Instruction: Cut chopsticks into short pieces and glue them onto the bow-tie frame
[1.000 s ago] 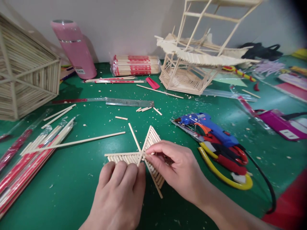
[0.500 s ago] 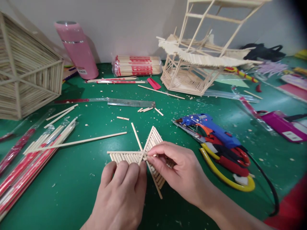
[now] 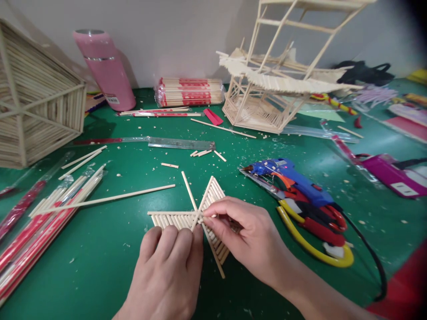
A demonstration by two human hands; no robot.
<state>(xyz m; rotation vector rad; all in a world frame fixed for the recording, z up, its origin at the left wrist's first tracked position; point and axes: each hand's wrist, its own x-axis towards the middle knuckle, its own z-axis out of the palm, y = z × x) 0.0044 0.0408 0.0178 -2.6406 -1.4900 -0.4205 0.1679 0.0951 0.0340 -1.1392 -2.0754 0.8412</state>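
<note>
A star-like frame of wooden sticks (image 3: 213, 189) lies on the green table, with rows of short sticks filling some of its wedges. My left hand (image 3: 168, 269) has its fingers curled over the left wedge's lower side, holding it down; the fingertips are hidden. At the frame's centre, my right hand (image 3: 250, 233) pinches a small pale piece of stick (image 3: 214, 216) between thumb and forefinger. That hand covers part of the right wedge. A long loose stick (image 3: 110, 198) lies to the left of the frame.
A blue glue gun (image 3: 293, 178) and yellow-and-red handled pliers (image 3: 313, 231) lie to the right. Behind stand a stick-built pavilion model (image 3: 263, 89), a packed stick bundle (image 3: 190, 92) and a pink bottle (image 3: 105, 71). Left are a stick panel (image 3: 40, 102) and wrapped sticks (image 3: 56, 226).
Both hands keep their grip and position on the frame. The whole view has shifted very slightly.
</note>
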